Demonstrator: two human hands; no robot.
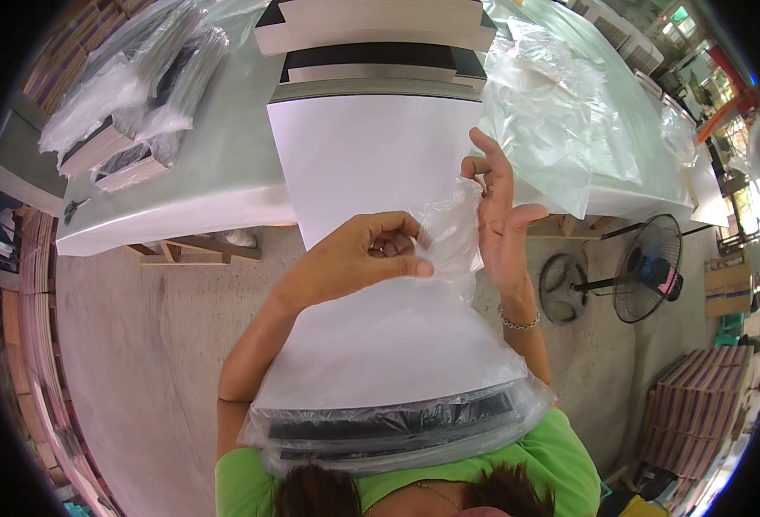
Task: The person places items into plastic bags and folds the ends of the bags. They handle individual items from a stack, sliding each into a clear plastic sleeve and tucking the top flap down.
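Note:
A long white sheet-like piece (371,155) reaches from the table edge toward my body. Its near end lies inside a clear plastic bag (449,220), where dark-edged layers (397,422) show against my torso. My left hand (367,254) pinches the bunched mouth of the bag between thumb and fingers, over the middle of the white piece. At the right side of the bag, my right hand (500,211) is turned palm up, its thumb and fingers apart. The plastic touches its fingers, but I see no firm grip there.
On the table (225,198), wrapped stacks (138,112) lie left, board stacks (380,65) stand ahead, and loose plastic bags (552,112) spread right. Scissors (74,209) lie at the left corner. A fan (647,267) and piled cartons (699,405) stand at right.

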